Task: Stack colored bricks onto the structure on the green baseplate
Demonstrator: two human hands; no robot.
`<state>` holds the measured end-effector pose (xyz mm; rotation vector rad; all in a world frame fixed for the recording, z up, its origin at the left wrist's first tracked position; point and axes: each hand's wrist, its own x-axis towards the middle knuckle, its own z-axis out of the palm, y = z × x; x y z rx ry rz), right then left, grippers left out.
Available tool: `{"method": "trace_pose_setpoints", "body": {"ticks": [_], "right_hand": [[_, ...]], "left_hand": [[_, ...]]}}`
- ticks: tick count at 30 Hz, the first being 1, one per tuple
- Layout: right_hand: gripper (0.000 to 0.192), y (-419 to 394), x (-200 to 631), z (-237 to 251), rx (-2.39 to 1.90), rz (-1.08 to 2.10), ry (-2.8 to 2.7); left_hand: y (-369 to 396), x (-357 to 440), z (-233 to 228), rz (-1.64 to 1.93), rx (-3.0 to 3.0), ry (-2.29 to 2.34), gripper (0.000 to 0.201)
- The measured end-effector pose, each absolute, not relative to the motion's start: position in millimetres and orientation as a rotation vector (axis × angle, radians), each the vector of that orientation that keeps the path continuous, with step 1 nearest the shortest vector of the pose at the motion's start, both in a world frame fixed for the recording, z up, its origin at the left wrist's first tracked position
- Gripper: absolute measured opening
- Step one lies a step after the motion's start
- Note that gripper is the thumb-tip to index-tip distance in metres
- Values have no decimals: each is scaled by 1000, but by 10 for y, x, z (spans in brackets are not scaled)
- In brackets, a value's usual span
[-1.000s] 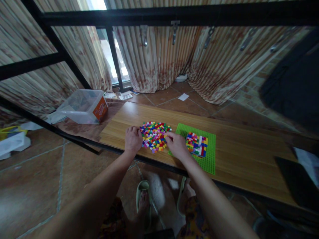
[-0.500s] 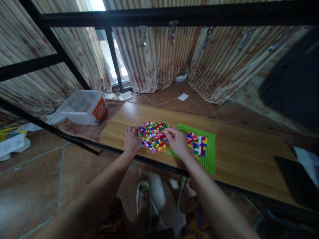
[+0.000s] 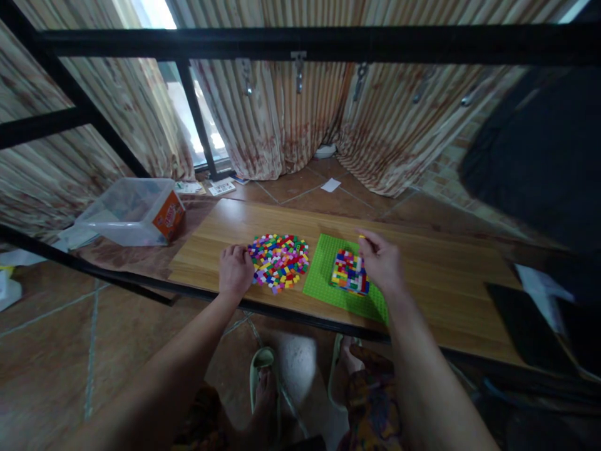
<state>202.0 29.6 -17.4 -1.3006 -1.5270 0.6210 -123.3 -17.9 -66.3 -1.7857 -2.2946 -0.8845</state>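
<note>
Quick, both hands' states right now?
Left hand: fingers curled at the brick pile's edge; whether it grips anything cannot be told.
Right hand: closed, pinching a small yellow brick.

Green baseplate (image 3: 322, 275) — partly hidden behind right hand (image 3: 384, 264)

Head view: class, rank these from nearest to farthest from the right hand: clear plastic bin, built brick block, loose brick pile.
1. Built brick block: just left of the right hand, on the green baseplate.
2. Loose brick pile: farther left, beside the left hand.
3. Clear plastic bin: far left, past the wooden tabletop's end.
</note>
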Motion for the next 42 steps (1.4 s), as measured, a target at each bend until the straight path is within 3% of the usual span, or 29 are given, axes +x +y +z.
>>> {"method": "trace_pose_setpoints", "body": {"ticks": [6,13,42], "right_hand": [[40,291,2267,-212,-1421,520,-1628],[25,259,2203,-172,-1406,535,-1751],[28,247,2076,-120,-1629,184,-2134]], "left_hand": [[-172,-1240,-665,-909,-1781,-2282,23],[-179,-1244,-664,-897,-1791,-2275,23],[-179,-1240,-659,-902,-1786,-2286,22]]}}
